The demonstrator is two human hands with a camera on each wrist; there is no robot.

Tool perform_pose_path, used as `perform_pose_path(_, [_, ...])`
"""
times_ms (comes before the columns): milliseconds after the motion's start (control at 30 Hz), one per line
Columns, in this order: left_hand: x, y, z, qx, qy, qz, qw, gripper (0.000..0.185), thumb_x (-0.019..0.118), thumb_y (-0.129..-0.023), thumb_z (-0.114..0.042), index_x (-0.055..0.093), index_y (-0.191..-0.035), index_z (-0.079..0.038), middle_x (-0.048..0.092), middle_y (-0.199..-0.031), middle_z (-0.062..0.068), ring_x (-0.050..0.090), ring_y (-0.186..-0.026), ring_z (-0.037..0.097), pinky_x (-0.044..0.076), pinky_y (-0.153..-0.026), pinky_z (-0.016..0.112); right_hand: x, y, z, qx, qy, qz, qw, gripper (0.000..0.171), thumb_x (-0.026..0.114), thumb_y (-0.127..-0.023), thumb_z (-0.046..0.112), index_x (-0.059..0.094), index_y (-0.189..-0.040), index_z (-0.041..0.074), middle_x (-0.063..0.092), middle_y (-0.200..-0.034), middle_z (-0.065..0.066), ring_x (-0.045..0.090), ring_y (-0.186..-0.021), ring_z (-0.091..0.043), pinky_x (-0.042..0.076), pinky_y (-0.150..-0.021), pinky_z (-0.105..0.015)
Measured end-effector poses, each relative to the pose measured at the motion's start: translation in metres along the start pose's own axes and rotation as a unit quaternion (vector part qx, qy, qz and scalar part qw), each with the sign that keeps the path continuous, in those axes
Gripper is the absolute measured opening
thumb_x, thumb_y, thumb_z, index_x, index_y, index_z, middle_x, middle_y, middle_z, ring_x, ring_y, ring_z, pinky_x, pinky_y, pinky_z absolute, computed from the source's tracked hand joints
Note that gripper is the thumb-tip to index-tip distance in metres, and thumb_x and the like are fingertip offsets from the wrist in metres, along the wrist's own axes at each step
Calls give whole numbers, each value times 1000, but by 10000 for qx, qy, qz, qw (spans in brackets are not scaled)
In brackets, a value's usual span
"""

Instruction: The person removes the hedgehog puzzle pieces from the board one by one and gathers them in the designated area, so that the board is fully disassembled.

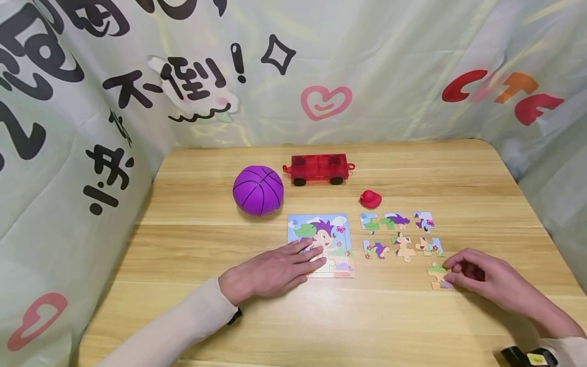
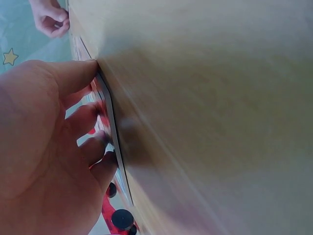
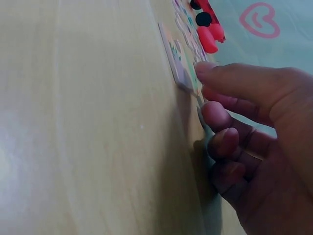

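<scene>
My left hand [image 1: 277,267] lies with its fingers spread over the lower left of a square cartoon puzzle board [image 1: 339,232]. The board shows a purple-haired hedgehog character with a green leaf. In the left wrist view, the thumb [image 2: 80,76] touches the board's near edge. At the right, my right hand [image 1: 492,280] pinches the right side of a green and orange jigsaw piece [image 1: 437,278] with thumb and index finger. This piece lies at the table surface; the other fingers curl inward. Several loose jigsaw pieces [image 1: 403,247] lie in two rows between the board and my right hand.
A purple ball [image 1: 259,190] with basketball lines stands behind the board at left. Beside it is a translucent red toy wagon [image 1: 319,168] with black wheels. A small red toy hat [image 1: 370,199] sits behind the loose pieces. Printed cloth [image 1: 390,61] surrounds the wooden table [image 1: 197,204].
</scene>
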State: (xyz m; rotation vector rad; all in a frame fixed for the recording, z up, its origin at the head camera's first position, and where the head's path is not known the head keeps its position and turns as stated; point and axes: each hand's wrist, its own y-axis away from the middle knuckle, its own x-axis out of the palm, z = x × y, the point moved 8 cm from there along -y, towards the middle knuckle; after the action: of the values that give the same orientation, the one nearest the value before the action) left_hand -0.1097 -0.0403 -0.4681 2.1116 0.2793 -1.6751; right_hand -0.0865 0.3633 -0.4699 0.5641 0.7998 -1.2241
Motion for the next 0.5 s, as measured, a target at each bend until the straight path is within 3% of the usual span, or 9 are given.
perform_pose_path(233, [-1,0,0,50,-162,-87,9998,56,43,-119,-35,36,-172,-21,29,-181,3,23,-170,29,22,-138,39,-7,-10,20,-146,95,-491,9986,27,88,-90,4,76,-104,24,64,-85,17,50,-72,-1,37,-58,-20])
perform_pose_path(500, [0,0,0,70,-211,-80,9997,55,43,-119,-36,36,-172,-22,29,-181,2,24,-169,28,22,-138,39,6,-38,71,-901,172,-982,9909,33,92,-80,0,78,-99,23,60,-82,19,49,-72,3,41,-59,-16])
